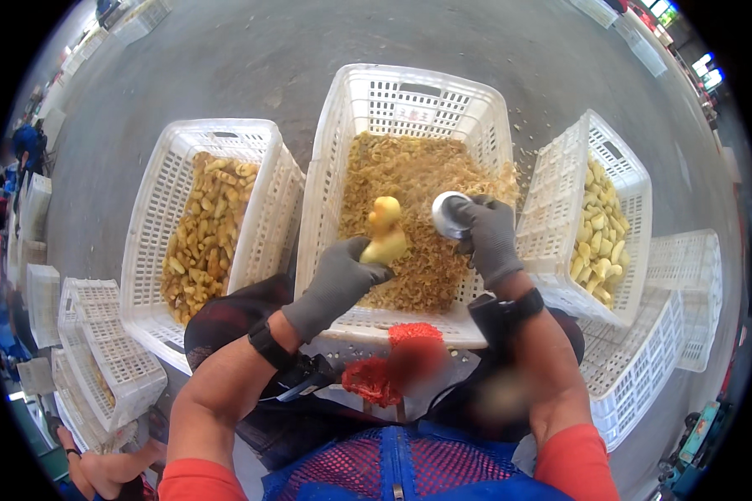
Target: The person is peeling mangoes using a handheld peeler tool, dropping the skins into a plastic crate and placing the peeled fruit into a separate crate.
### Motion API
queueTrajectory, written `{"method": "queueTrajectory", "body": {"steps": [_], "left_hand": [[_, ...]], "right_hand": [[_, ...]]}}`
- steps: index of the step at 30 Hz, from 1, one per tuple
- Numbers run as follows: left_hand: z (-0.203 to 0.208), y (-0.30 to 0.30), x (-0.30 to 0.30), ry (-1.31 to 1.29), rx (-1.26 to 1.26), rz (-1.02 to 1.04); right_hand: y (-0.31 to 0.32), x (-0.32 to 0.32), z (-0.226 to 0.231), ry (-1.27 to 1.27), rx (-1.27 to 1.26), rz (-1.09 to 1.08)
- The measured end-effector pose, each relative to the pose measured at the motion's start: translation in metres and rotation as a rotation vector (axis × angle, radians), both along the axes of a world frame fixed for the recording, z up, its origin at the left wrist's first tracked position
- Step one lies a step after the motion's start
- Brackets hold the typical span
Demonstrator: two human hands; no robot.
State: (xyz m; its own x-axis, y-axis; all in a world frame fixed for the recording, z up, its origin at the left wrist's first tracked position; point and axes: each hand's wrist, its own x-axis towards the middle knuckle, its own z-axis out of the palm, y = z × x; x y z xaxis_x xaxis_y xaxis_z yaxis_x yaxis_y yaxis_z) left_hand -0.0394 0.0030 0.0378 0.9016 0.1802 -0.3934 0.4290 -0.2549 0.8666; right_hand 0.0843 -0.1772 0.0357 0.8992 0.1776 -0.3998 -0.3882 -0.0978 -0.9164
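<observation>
My left hand (336,284), in a grey glove, holds a yellow peeled piece of root or fruit (384,230) upright over the middle white crate (409,92). My right hand (486,238), also grey-gloved, grips a round metal tool (448,214) just to the right of the yellow piece, a small gap apart from it. The middle crate below both hands is filled with tan peelings (409,179).
A white crate on the left (184,134) holds brownish unpeeled pieces. A white crate on the right (589,142) holds pale yellow peeled pieces. Stacked empty white crates stand at lower left (100,351) and lower right (643,367). Grey concrete floor lies beyond.
</observation>
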Motion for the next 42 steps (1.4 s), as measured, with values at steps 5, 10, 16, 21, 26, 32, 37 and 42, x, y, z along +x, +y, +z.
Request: {"method": "queueTrajectory", "body": {"steps": [5,10,16,21,26,32,37,42], "left_hand": [[0.005,0.000,0.004,0.069,-0.119,0.004],[0.008,-0.007,0.003,0.021,-0.117,-0.005],[0.003,-0.014,0.000,-0.134,-0.049,0.026],[0.004,-0.013,-0.006,-0.233,0.334,-0.031],[0.003,-0.008,-0.007,-0.382,0.623,-0.114],[0.002,0.002,-0.008,-0.371,0.723,-0.204],[0.004,0.007,-0.003,-0.363,0.635,-0.242],[0.002,0.010,-0.002,-0.191,0.122,-0.154]], "right_hand": [[0.004,-0.016,0.022,0.199,0.081,0.148],[0.012,-0.023,0.018,0.358,0.187,0.187],[0.017,-0.028,0.020,0.523,0.316,0.194],[0.020,-0.029,0.024,0.495,0.223,0.228],[0.018,-0.030,0.029,0.401,0.119,0.283],[0.022,-0.020,0.010,0.097,-0.016,0.222],[0.021,-0.013,0.015,0.088,-0.025,0.189],[0.012,-0.002,0.012,0.137,-0.013,0.304]]}}
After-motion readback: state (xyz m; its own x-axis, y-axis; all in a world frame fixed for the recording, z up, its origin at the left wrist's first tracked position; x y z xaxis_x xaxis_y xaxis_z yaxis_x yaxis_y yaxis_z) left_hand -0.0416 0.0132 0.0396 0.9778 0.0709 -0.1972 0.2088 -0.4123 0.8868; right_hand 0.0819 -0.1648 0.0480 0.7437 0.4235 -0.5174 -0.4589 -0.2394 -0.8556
